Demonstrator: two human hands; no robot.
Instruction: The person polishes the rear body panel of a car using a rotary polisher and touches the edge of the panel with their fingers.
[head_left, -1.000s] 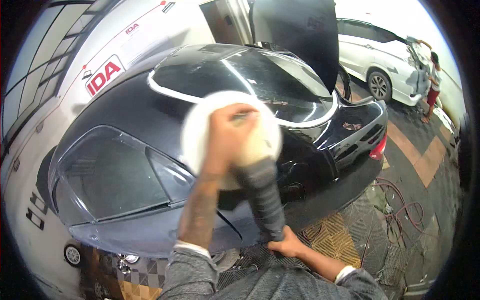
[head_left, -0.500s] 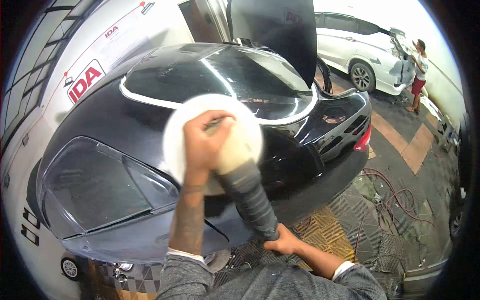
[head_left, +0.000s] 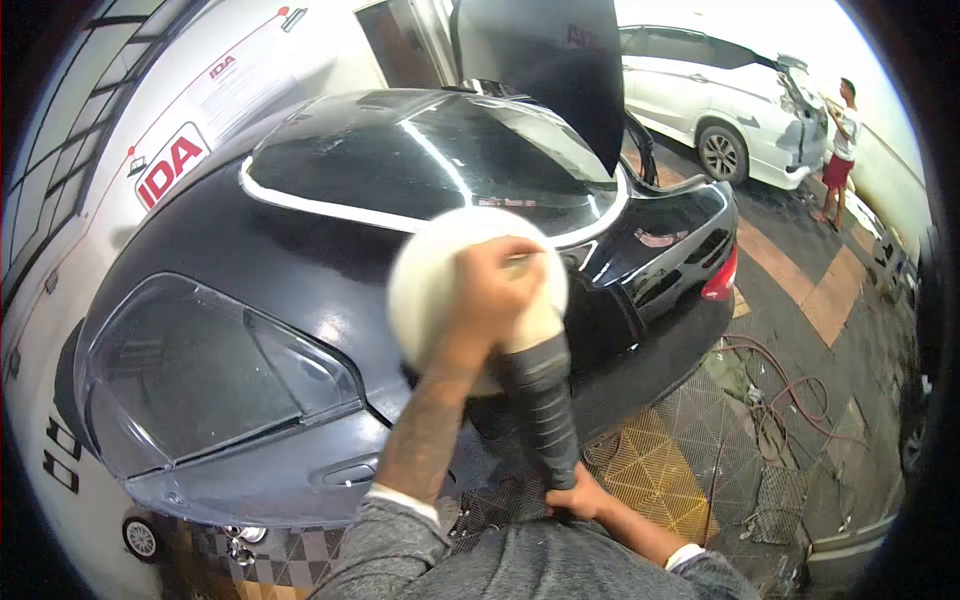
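A rotary polisher point(head_left: 545, 400) with a dark ribbed body and a round, pale pad point(head_left: 420, 285) is held over the side of a black car point(head_left: 270, 245), by its rear quarter. My left hand point(head_left: 495, 290), slightly blurred, is closed over the polisher's pale head. Lower down, my right hand point(head_left: 578, 497) wraps round the rear end of its body. The pad's face is hidden from me, so its contact with the paint cannot be made out. White masking tape point(head_left: 335, 212) borders the car's rear window point(head_left: 420, 160).
The car's trunk lid point(head_left: 540, 75) stands raised. A red hose point(head_left: 790, 385) loops over floor tiles at right. Further back, a person point(head_left: 842, 150) stands at a white car point(head_left: 700, 90). A wheel point(head_left: 141, 539) lies at lower left.
Both hands and the polisher have shifted right, with the pad also slightly lower. The polisher's body now points more steeply down, and the car's door handle has come into view.
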